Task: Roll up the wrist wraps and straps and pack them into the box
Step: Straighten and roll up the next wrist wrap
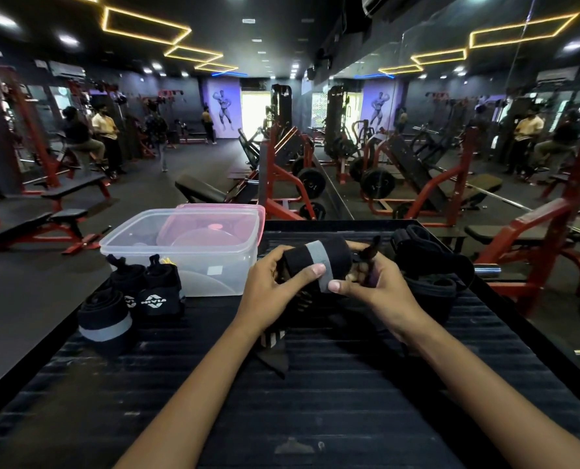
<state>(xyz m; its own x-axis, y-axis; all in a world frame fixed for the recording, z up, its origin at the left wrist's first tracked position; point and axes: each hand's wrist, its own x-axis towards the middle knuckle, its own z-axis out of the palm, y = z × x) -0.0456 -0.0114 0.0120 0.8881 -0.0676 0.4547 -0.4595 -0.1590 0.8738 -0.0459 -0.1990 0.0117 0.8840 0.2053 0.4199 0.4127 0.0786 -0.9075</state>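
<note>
While left hand (275, 286) & right hand (373, 282) both clamp wrist wrap (315, 262) above table (315, 401), keep roll tight w/ thumbs (loose tail dangles), box (180, 245) sits open nearby

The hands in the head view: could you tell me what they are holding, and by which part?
Both hands, left and right, grip a rolled black wrist wrap with a grey stripe, one at each end, thumbs on its front.
</note>
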